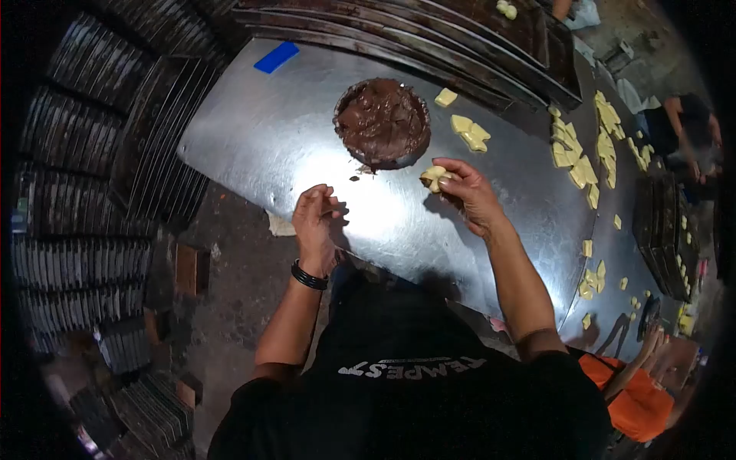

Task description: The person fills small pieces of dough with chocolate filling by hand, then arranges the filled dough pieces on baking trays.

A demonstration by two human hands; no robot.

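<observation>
My right hand (469,192) holds a pale lump of dough (434,176) in its fingertips, just right of a round pan of dark brown filling (382,123) on a shiny metal table (276,130). My left hand (316,222) hovers over the table's near edge with its fingers pinched together; whether anything is between them I cannot tell. A black band circles the left wrist.
Several pale dough pieces (469,132) lie right of the pan, and more are spread along the table's right side (583,157). A blue scraper (276,57) lies at the far left. Dark trays are stacked left (92,192) and right (665,230). Another person in orange (632,395) stands at right.
</observation>
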